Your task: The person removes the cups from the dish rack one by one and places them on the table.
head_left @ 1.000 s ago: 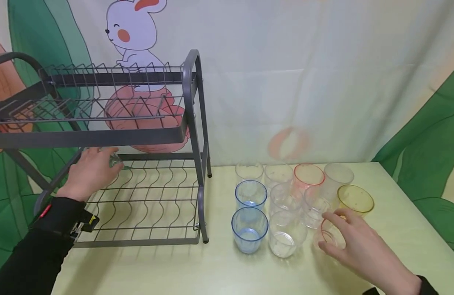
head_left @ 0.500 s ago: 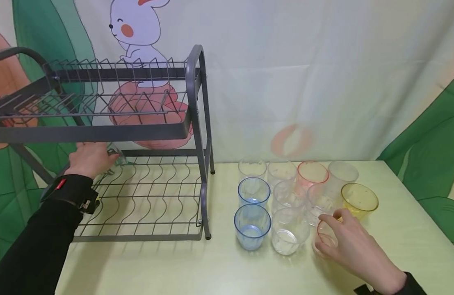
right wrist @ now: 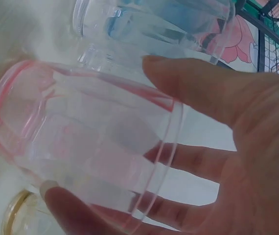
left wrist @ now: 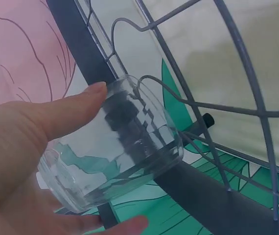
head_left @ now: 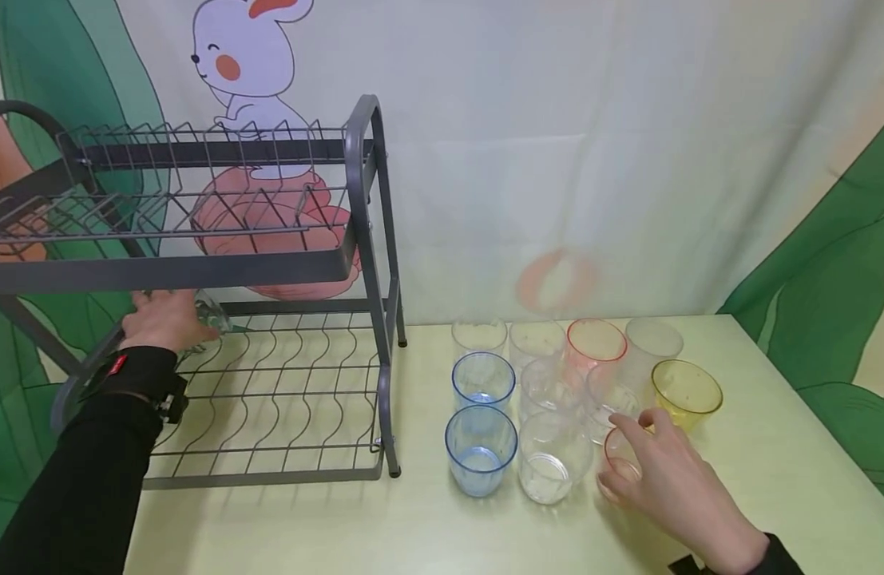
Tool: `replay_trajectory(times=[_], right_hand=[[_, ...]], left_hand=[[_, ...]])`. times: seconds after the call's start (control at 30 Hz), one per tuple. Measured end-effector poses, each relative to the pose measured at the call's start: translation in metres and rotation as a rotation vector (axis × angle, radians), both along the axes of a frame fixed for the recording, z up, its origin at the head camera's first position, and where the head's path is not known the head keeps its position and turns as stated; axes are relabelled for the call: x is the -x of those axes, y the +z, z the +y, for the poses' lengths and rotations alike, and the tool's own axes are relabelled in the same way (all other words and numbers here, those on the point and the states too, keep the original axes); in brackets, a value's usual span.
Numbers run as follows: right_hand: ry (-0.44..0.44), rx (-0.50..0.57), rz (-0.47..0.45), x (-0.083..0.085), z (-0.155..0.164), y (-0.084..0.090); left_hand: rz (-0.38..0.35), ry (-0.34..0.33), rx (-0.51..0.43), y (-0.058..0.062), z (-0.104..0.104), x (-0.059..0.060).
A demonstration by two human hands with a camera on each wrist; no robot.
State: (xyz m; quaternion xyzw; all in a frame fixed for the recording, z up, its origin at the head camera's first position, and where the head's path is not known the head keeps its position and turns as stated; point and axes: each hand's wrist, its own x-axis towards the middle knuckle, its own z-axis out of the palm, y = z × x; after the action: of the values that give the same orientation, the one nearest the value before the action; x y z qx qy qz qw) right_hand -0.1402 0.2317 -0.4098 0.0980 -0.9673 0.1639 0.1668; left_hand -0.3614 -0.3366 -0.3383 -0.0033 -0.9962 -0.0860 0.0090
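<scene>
My left hand (head_left: 161, 321) reaches under the rack's upper tier and holds a clear glass (left wrist: 139, 152), thumb on one side and fingers on the other. In the left wrist view the glass lies against the wires of the lower tier (head_left: 283, 391). My right hand (head_left: 667, 491) grips a pink-rimmed clear cup (right wrist: 90, 142) that stands at the front right of a group of cups on the table. Its thumb and fingers are around the cup near the rim. A clear cup (head_left: 552, 459) stands just left of it, and a yellow cup (head_left: 687, 395) behind.
Two blue cups (head_left: 481, 451) form the left side of the group. A red-rimmed cup (head_left: 596, 342) stands in the back row among other clear ones. The dark metal two-tier rack (head_left: 373, 239) occupies the left of the table (head_left: 327, 527), with a printed curtain (head_left: 528, 160) behind.
My left hand has gone a little deeper under the upper tier with the clear glass, its wrist turned. My right hand has come closer around the pink-rimmed cup. The head view has shifted slightly.
</scene>
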Motion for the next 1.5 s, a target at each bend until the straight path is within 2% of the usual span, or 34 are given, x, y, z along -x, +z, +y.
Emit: replay_trajectory(times=[0.1, 0.37, 0.5, 0.73, 0.9, 1.0, 1.1, 1.23, 1.37, 1.47, 1.5], right_hand=[[0.005, -0.007, -0.008, 0.001, -0.001, 0.001], [0.058, 0.007, 0.05, 0.003, -0.003, -0.003], [0.056, 0.013, 0.033, 0.001, -0.003, -0.003], [0.009, 0.006, -0.084, -0.001, -0.001, 0.001], [-0.076, -0.036, -0.224, -0.004, 0.001, 0.013], [-0.092, -0.053, -0.248, -0.006, 0.004, 0.019], [-0.095, -0.052, -0.273, -0.007, 0.005, 0.023], [-0.091, -0.04, -0.301, -0.01, 0.008, 0.029], [-0.053, -0.058, -0.234, -0.012, 0.01, 0.036], [-0.011, -0.071, -0.164, -0.013, 0.008, 0.042], [0.002, -0.071, -0.151, -0.013, 0.007, 0.044]], left_hand=[[-0.01, 0.016, 0.022, 0.0, -0.001, -0.002], [0.071, -0.002, 0.025, -0.001, -0.002, -0.009], [0.095, -0.009, 0.018, -0.005, -0.004, -0.009], [0.103, -0.006, 0.013, -0.011, -0.006, -0.01], [0.153, -0.022, 0.002, -0.006, -0.006, -0.008], [0.173, -0.033, -0.001, -0.002, -0.005, -0.009], [0.169, -0.05, -0.01, 0.0, -0.004, -0.016], [0.173, -0.084, -0.06, 0.002, -0.002, -0.03], [0.161, -0.128, -0.171, 0.002, 0.002, -0.038], [0.111, -0.157, -0.288, -0.007, -0.003, -0.036], [0.098, -0.144, -0.324, -0.014, -0.007, -0.033]])
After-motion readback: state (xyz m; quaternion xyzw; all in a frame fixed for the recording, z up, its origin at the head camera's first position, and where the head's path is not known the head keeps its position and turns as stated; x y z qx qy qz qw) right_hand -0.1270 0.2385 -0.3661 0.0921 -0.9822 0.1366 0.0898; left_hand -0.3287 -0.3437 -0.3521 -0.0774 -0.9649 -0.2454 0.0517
